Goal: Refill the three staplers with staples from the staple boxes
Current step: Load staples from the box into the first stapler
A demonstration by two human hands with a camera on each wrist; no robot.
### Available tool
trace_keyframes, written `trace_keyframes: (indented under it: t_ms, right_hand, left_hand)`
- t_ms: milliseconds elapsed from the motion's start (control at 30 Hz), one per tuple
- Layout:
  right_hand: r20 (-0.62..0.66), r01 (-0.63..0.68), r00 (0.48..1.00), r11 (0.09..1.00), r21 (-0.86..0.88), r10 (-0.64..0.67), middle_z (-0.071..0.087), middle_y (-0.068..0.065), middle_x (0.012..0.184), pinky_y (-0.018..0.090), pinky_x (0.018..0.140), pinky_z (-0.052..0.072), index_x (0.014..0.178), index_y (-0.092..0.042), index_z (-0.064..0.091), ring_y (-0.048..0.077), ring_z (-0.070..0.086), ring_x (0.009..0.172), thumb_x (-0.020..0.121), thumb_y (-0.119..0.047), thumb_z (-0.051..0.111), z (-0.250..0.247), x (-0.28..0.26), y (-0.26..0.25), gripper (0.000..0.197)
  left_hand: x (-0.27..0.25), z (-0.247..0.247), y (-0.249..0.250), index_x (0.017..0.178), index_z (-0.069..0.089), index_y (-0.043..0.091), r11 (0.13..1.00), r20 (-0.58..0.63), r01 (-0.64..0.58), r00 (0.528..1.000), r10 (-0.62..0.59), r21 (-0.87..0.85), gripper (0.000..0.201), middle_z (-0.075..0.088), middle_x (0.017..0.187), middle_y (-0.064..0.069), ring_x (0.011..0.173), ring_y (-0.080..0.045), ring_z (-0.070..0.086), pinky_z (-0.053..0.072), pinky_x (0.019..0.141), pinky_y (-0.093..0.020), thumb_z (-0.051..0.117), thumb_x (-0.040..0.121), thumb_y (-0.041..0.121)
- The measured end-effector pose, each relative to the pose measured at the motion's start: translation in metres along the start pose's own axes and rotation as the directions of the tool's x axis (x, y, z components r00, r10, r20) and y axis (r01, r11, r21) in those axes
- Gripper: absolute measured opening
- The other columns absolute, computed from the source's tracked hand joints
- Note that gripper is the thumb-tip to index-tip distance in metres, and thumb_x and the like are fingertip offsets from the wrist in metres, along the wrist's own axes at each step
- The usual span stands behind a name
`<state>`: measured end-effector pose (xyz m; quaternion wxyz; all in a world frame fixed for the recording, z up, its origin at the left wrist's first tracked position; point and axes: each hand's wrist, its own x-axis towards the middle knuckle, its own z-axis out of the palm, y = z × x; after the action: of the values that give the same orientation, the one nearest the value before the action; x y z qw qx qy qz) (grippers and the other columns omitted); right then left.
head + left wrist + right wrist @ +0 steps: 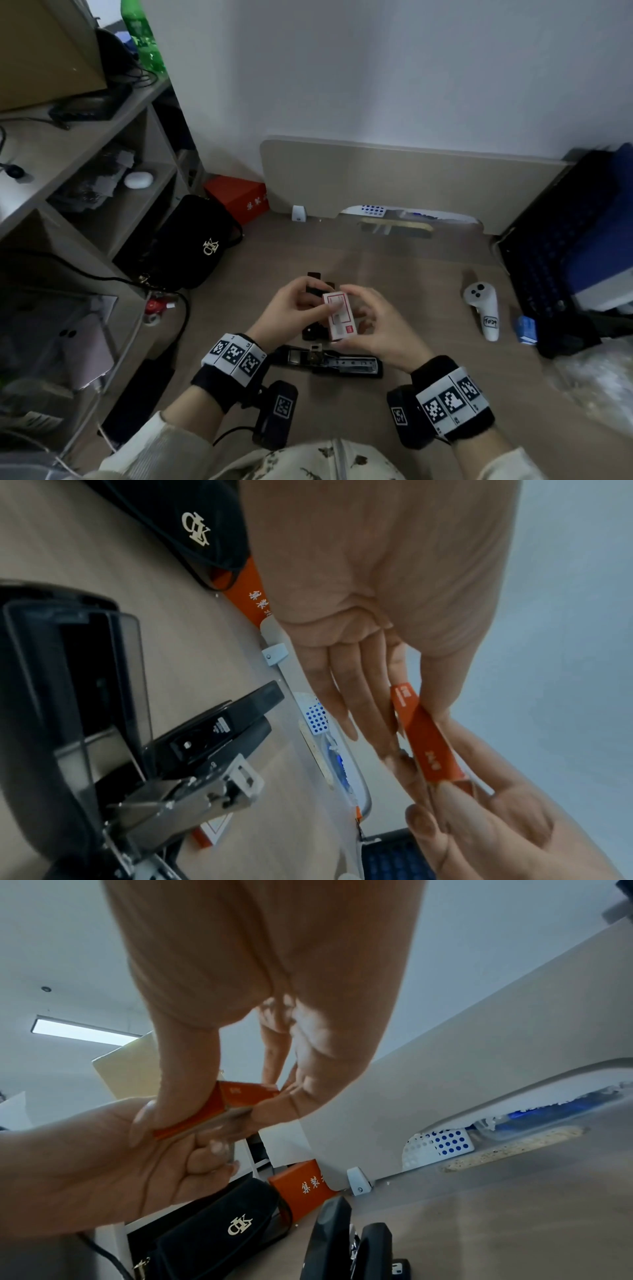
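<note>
A small red-and-white staple box (339, 317) is held above the desk between both hands. My left hand (329, 301) pinches its far end, thumb on top and fingers curled beneath (205, 1150). My right hand (356, 308) pinches the near end (240, 1099) between thumb and fingers. In the left wrist view the box's red side (428, 739) shows. A black stapler (329, 361) lies flipped open just below the hands, its metal channel exposed (192, 791). Two more black staplers (313, 279) (310, 332) sit partly hidden behind the hands. Another staple box (212, 831) lies under the open stapler.
A black pouch (191, 246) and a red box (239, 197) sit at the back left beside a shelf unit (85, 154). To the right lie a white controller (483, 308), a small blue box (525, 329) and a dark keyboard (555, 274). A beige board (411, 171) leans against the wall.
</note>
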<state>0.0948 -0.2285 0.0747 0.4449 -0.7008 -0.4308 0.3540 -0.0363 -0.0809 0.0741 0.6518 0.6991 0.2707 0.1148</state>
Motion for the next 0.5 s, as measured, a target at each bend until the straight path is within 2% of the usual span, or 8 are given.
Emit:
trace_keyframes:
  t_ms: [133, 200, 267, 333, 400, 500]
  right_hand:
    - [-0.123, -0.012, 0.992, 0.993, 0.122, 0.027, 0.057, -0.019, 0.119, 0.025, 0.081, 0.055, 0.116, -0.047, 0.047, 0.003, 0.065, 0.096, 0.068, -0.022, 0.084, 0.009, -0.005, -0.005, 0.066]
    - [-0.161, -0.024, 0.986, 0.991, 0.128, 0.044, 0.059, -0.016, 0.117, 0.026, 0.084, 0.055, 0.117, -0.043, 0.047, 0.001, 0.065, 0.095, 0.069, -0.028, 0.083, 0.017, -0.004, -0.008, 0.062]
    - [-0.184, -0.041, 0.981, 0.993, 0.107, 0.06, 0.06, -0.018, 0.111, 0.019, 0.081, 0.053, 0.119, -0.04, 0.046, -0.004, 0.063, 0.094, 0.07, -0.037, 0.082, 0.025, -0.003, -0.013, 0.061]
    - [-0.222, -0.043, 0.973, 0.995, 0.087, 0.061, 0.061, -0.021, 0.102, 0.01, 0.073, 0.05, 0.116, -0.036, 0.048, -0.011, 0.06, 0.09, 0.073, -0.038, 0.079, 0.033, 0.0, -0.017, 0.053]
    - [-0.283, -0.019, 0.959, 0.998, 0.053, 0.033, 0.064, -0.017, 0.098, 0.008, 0.07, 0.048, 0.115, -0.03, 0.053, -0.01, 0.06, 0.088, 0.078, -0.035, 0.076, 0.037, 0.003, -0.017, 0.044]
    - [-0.367, 0.016, 0.93, 0.999, 0.033, -0.003, 0.066, -0.012, 0.094, 0.01, 0.067, 0.048, 0.112, -0.025, 0.058, -0.005, 0.062, 0.084, 0.081, -0.031, 0.073, 0.033, 0.002, -0.017, 0.035]
  left_hand:
    - [-0.001, 0.004, 0.002, 0.109, 0.063, 0.008, 0.983, -0.143, 0.05, 0.987, -0.076, -0.176, 0.033, 0.077, 0.091, -0.012, 0.084, -0.025, 0.074, 0.06, 0.076, -0.032, 0.077, 0.082, 0.019]
    - [-0.001, 0.007, 0.002, 0.107, 0.063, 0.007, 0.964, -0.235, 0.055, 0.965, -0.119, -0.262, 0.032, 0.077, 0.093, -0.012, 0.084, -0.024, 0.075, 0.059, 0.07, -0.028, 0.078, 0.081, 0.02]
    - [0.0, 0.01, 0.005, 0.1, 0.062, 0.009, 0.943, -0.321, 0.032, 0.936, -0.144, -0.332, 0.026, 0.077, 0.09, -0.01, 0.079, -0.02, 0.075, 0.056, 0.062, -0.023, 0.078, 0.082, 0.019]
    - [-0.001, 0.013, 0.009, 0.096, 0.06, 0.011, 0.935, -0.362, 0.01, 0.92, -0.147, -0.355, 0.022, 0.077, 0.086, -0.008, 0.07, -0.014, 0.074, 0.052, 0.054, -0.018, 0.076, 0.083, 0.018]
    - [-0.003, 0.015, 0.012, 0.095, 0.058, 0.011, 0.925, -0.354, 0.006, 0.923, -0.151, -0.38, 0.021, 0.077, 0.085, -0.008, 0.069, -0.012, 0.073, 0.053, 0.054, -0.019, 0.075, 0.084, 0.018]
    - [-0.006, 0.014, 0.015, 0.088, 0.056, 0.01, 0.915, -0.298, 0.038, 0.939, -0.17, -0.402, 0.02, 0.075, 0.074, -0.005, 0.068, -0.014, 0.072, 0.06, 0.066, -0.025, 0.074, 0.086, 0.019]
